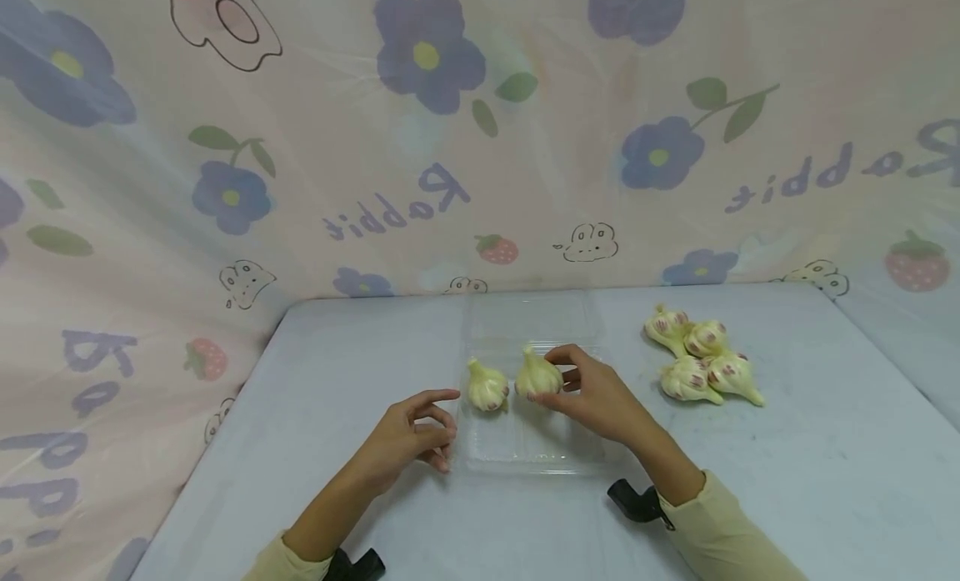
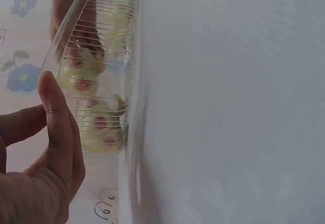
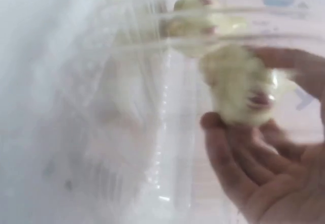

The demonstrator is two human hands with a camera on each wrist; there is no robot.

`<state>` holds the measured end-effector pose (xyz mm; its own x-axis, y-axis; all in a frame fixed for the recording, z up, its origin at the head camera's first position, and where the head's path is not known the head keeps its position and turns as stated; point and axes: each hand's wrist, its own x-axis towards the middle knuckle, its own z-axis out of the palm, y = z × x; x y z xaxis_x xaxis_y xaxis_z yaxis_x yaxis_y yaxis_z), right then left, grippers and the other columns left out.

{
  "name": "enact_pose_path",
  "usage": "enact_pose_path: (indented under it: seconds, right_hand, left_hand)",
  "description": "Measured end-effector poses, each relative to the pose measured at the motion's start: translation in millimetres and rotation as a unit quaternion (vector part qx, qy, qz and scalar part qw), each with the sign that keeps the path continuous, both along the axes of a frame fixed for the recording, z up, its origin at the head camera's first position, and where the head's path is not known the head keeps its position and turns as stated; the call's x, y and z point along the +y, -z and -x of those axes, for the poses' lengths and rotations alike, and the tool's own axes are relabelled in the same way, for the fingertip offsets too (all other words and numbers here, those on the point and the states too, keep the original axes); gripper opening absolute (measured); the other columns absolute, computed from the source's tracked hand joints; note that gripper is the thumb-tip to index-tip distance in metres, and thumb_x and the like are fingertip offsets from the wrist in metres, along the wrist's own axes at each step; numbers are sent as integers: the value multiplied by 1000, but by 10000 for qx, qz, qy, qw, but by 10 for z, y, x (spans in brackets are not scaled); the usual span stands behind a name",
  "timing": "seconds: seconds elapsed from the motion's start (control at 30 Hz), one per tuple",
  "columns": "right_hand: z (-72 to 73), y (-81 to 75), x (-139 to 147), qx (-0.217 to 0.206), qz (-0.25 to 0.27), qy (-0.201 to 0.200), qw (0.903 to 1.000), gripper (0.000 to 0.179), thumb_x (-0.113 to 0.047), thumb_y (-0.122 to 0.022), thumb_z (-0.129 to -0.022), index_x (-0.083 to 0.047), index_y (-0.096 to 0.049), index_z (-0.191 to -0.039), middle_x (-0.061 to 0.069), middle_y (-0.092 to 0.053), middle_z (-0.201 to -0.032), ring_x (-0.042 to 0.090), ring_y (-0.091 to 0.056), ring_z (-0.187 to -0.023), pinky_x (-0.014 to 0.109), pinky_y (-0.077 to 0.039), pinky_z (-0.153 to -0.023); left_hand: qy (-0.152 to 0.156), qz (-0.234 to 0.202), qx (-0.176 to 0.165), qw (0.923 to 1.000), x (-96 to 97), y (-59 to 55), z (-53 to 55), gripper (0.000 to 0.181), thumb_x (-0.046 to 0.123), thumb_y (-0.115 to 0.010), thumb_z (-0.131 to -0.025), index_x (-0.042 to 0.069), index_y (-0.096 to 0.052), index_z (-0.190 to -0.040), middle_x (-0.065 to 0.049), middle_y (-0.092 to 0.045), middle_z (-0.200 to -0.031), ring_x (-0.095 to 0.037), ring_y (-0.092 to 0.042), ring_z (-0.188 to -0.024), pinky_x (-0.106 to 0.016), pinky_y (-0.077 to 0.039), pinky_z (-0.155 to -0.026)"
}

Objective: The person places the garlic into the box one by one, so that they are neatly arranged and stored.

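A clear plastic clamshell box (image 1: pixel 517 456) lies with its lid folded back on the white table. Inside, toward its left side, sits one garlic bulb (image 1: pixel 488 388). Beside it, my right hand (image 1: pixel 600 396) grips a second garlic bulb (image 1: pixel 538 376) between thumb and fingers, over the box; the right wrist view shows this bulb (image 3: pixel 244 92) blurred. My left hand (image 1: pixel 411 435) is at the box's left wall, fingers loosely bent and holding nothing. In the left wrist view its index fingertip (image 2: pixel 49 84) appears to touch the box rim (image 2: pixel 66 36).
Several more garlic bulbs (image 1: pixel 705 356) with purple marks lie clustered on the table (image 1: pixel 810 481), right of the box. Behind the table hangs a printed cloth (image 1: pixel 547 172) with flowers and rabbits. Black wrist devices (image 1: pixel 636 501) sit near the sleeves.
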<state>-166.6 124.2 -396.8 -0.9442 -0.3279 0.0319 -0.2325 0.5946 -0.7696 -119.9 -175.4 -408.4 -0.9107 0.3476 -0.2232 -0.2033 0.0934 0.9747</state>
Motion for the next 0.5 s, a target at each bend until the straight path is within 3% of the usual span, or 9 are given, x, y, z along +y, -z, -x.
enact_pose_path:
  seconds: [0.27,0.5]
  right_hand:
    - [60,21,-71,-292,89,-11,9995,63,-40,-80,-83,-11,-53,-132,13,-61,-134,29,-67,-114,42,-60,-86]
    - [82,50,-96,-65,-193,-49,9998,59,-35,-81,-83,-9,-56,-129,13,-63,-130,32,-65,-116,42,-60,-87]
  left_hand:
    - [63,-74,-30,9999,-5,13,8,61,-2,-63,-92,2,-41,-149,-11,-58,-106,-12,-62,-74,-29,-62,-62]
    - [151,-162,1,9998,-11,22,16,61,-1,-64,-93,1,-39,-149,-9,-57,-106,-11,-62,-73,-28,-62,-62]
